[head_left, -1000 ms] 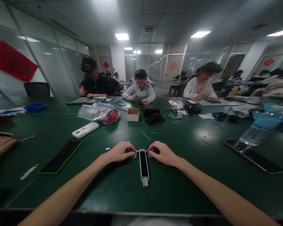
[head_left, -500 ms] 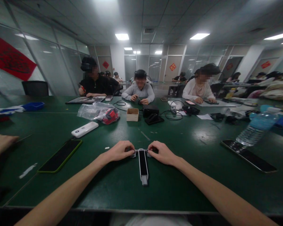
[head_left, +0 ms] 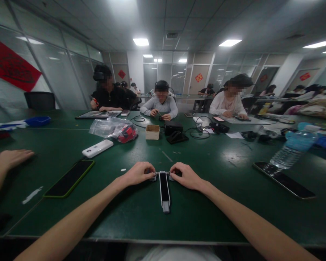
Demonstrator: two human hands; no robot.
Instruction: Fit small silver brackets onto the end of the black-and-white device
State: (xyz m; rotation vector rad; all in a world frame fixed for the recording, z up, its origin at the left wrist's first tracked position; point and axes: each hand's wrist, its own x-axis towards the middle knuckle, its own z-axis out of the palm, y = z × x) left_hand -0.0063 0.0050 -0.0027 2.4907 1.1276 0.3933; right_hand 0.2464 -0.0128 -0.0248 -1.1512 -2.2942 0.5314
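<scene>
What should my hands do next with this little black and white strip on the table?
Probably keep pinching and ease both ends outward evenly. The left hand and right hand each grip one end of the crossbar atop the strip, which lies flat on the green table.

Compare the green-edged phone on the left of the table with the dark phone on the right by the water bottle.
The green-edged phone has a bright green rim; the dark phone has a dark, slightly shiny one. The green-edged phone lies near a white power bank; the dark phone lies just in front of the tilted clear water bottle. Both lie flat, screens dark, on the green table.
</scene>
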